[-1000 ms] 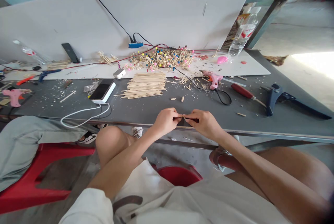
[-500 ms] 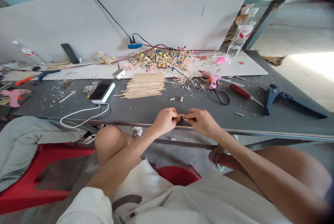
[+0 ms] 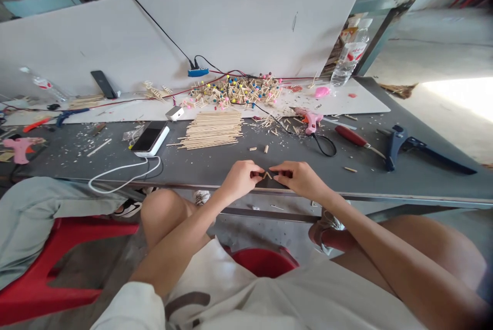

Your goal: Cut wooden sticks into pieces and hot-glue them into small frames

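Grey bench (image 3: 215, 163); pale sticks (image 3: 211, 129); pink glue gun (image 3: 310, 120); red stool (image 3: 57, 263); bead heap (image 3: 239, 89) seemingly blue, yellow, pink.

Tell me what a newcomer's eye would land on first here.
Probably the left hand and right hand, meeting at the table's near edge and pinching small wooden stick pieces between their fingertips. Behind them lies a neat stack of sticks, then a tangled pile of bead-tipped sticks against the white board.

2 pink glue guns (image 3: 310, 119) (image 3: 19, 146) counted, 2 plastic bottles (image 3: 346, 60) (image 3: 45, 85), 1 stack of wooden sticks (image 3: 211, 130), 1 phone (image 3: 149, 137), 1 red-handled tool (image 3: 356, 138), 2 hands (image 3: 241, 180) (image 3: 302, 180) seen.
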`<state>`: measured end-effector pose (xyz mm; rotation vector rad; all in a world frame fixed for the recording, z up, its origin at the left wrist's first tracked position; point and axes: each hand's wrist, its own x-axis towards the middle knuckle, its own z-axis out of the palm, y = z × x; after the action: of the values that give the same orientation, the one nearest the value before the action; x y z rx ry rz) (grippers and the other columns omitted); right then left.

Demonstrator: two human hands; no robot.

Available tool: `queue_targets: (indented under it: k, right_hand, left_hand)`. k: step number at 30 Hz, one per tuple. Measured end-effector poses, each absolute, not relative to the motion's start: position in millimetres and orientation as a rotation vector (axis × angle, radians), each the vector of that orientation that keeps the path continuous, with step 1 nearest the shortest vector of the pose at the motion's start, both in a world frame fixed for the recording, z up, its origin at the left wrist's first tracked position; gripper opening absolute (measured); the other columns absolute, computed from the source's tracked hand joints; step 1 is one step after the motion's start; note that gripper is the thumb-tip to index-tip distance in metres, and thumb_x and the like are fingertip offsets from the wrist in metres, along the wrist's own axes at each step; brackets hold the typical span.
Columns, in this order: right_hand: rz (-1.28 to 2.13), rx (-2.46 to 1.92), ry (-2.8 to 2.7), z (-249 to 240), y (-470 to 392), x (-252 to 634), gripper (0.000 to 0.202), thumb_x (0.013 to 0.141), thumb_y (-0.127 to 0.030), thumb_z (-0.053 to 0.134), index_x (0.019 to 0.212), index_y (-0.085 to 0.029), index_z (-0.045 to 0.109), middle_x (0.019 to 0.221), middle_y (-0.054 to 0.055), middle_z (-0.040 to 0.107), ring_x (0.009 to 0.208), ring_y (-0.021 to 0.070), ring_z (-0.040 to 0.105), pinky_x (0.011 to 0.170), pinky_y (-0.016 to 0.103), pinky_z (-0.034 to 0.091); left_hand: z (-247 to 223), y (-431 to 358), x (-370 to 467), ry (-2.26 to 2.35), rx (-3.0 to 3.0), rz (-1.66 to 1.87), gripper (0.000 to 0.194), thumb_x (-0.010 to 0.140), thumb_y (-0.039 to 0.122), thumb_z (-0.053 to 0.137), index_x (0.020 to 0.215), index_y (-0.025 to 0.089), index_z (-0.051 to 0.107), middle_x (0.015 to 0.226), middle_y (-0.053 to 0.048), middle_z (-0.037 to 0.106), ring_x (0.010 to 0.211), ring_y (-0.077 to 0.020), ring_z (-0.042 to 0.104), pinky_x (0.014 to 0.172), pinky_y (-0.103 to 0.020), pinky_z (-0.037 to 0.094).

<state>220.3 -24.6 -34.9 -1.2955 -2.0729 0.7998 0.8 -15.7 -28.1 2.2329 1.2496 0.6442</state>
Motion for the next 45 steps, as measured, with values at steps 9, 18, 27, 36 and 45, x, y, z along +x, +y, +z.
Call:
queue_targets:
  k: [9,18,27,36,45]
  right_hand:
    - [0.720,-1.308,-2.155,-33,-25,218,0.033,0.085,-0.022,0.058,0.113,-0.021,0.075,0.082,0.003,0.070,0.065,0.0124,0.056,0.062,0.025,0.041]
    - [0.634,-1.249,-2.266,-31,-24,217,0.035,0.087,-0.018,0.055,0.117,-0.023,0.073,0.091,0.005,0.071,0.073,0.0144,0.061,0.066,0.025,0.042]
    - [0.624,-1.251,-2.288,-35,-23,218,0.035,0.089,-0.023,0.057,0.120,-0.026,0.072,0.085,0.003,0.069,0.069,0.0136,0.059,0.064,0.025,0.041]
    - [0.571,-1.329,-2.197,-38,-25,210,0.023,0.088,-0.028,0.061,0.106,-0.025,0.077,0.083,0.002,0.070,0.067,0.0138,0.059,0.064,0.026,0.042]
    - [0.539,-1.378,-2.120,-43,-25,205,0.015,0.088,-0.029,0.061,0.090,-0.025,0.076,0.085,0.003,0.070,0.066,0.0142,0.058,0.065,0.027,0.042]
  left_hand:
    - [-29,-19,0,1.252,2.207,0.670,0.017,0.081,0.019,0.072,0.097,0.019,0.078,0.081,-0.002,0.068,0.066,-0.0120,0.061,0.066,-0.023,0.045]
    - [-30,-21,5,1.321,2.255,0.678,0.018,0.080,0.023,0.073,0.097,0.020,0.077,0.076,-0.001,0.065,0.065,-0.0123,0.057,0.065,-0.024,0.043]
    - [-33,-16,2,1.406,2.272,0.713,0.021,0.081,0.010,0.064,0.095,0.018,0.077,0.083,-0.003,0.069,0.066,-0.0125,0.060,0.065,-0.023,0.046]
    - [-35,-11,4,1.545,2.339,0.718,0.016,0.089,0.024,0.062,0.097,0.020,0.076,0.088,-0.005,0.070,0.070,-0.0147,0.062,0.067,-0.026,0.047]
    - [-22,-16,-2,1.324,2.411,0.574,0.030,0.081,0.028,0.073,0.111,0.021,0.074,0.102,-0.005,0.068,0.088,-0.0185,0.065,0.078,-0.028,0.051]
